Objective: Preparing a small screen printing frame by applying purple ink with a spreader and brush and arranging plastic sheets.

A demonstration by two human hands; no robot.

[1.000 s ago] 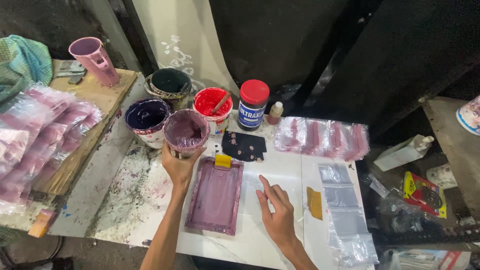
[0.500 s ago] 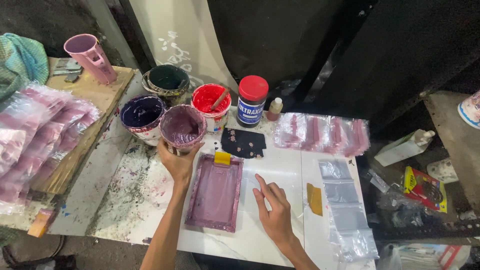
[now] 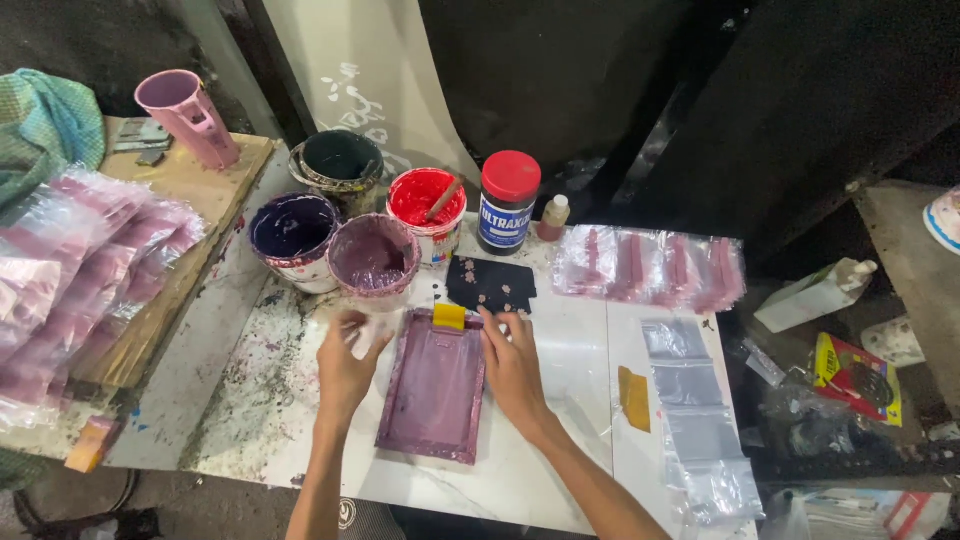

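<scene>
Frame [image 3: 432, 388], purple-stained and rectangular, lies flat on the white surface [image 3: 570, 400] between both hands. Left hand [image 3: 345, 365] rests loosely curled at its left edge; right hand [image 3: 512, 362] presses its right edge, fingers spread. Paint pots [image 3: 375, 255] stand just behind.

Left hand [image 3: 345, 372] motion-blurred, grip unclear. Right hand [image 3: 512, 368] covers purple tray [image 3: 432, 395] edge. Cup [image 3: 943, 218] cut off at rt edge.

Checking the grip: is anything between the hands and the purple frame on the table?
Nothing visible: the left hand rests at the purple frame's left edge and the right hand at its right edge.
</scene>
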